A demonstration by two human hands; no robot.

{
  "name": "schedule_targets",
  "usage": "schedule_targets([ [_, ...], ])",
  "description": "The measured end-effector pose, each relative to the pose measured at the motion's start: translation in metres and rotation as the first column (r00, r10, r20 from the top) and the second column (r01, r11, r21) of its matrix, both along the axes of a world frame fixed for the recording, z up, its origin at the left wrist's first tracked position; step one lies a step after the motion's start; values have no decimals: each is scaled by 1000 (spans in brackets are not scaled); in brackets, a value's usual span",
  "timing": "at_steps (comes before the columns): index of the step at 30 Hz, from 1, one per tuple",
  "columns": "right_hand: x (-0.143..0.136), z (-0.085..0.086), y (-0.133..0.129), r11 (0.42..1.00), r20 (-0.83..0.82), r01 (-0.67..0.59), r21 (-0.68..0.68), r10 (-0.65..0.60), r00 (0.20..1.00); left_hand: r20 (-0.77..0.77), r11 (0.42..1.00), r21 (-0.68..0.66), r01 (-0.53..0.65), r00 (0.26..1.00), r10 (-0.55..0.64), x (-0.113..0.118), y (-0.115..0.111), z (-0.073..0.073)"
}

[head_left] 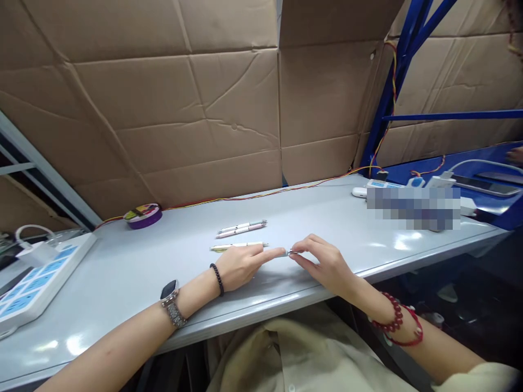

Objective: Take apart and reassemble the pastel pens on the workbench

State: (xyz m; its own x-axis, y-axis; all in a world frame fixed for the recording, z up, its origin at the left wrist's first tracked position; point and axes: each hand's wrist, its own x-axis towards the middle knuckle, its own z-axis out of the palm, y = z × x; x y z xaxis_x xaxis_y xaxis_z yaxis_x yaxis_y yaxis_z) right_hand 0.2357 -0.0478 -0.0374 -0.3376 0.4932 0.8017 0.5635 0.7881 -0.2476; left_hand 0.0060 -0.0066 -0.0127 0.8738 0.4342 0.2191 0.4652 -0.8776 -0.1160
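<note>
My left hand (241,265) is closed over the table with its forefinger stretched to the right along a slim pen (288,252). Only a short silvery, pale end of that pen shows; the hand covers the rest. At this end the thumb and fingers of my right hand (324,262) are pinched together, almost touching the left fingertip. Just behind the left hand lies a pale yellowish pen (241,245). Farther back, a pink pen (240,232) and a whitish pen (237,226) lie side by side, tips pointing the same way.
A round purple tin (144,216) stands at the back left. Large power strips lie on the left (44,277) and at the back right, near a blurred patch. Thin red-yellow wires (229,198) run along the cardboard wall (229,109). The table's front edge (253,318) is close to me.
</note>
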Motion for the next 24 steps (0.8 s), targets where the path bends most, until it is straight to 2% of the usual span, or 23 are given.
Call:
schedule_targets([
  [3, 0, 0, -1, 1000, -15, -25, 3, 25, 1000, -39, 997, 69, 28, 999, -25, -1, -1, 1],
  [11, 1, -2, 0, 996, -55, -87, 4, 87, 995, 27, 988, 139, 69, 997, -74, 0, -2, 3],
  [14, 2, 0, -1, 998, -126, -61, 3, 61, 990, 49, 986, 154, 57, 997, -65, -1, -1, 3],
  [17, 1, 4, -4, 999, -216, 5, -51, -16, 976, 60, 987, 153, 44, 997, -53, -3, 3, 3],
  [20, 1, 8, -5, 991, -232, 48, -127, -77, 970, 86, 987, 156, 34, 995, -48, -5, 6, 3],
  [24, 8, 14, -3, 942, -192, 33, -333, -102, 976, 113, 989, 146, -11, 994, -6, -8, 11, 5],
])
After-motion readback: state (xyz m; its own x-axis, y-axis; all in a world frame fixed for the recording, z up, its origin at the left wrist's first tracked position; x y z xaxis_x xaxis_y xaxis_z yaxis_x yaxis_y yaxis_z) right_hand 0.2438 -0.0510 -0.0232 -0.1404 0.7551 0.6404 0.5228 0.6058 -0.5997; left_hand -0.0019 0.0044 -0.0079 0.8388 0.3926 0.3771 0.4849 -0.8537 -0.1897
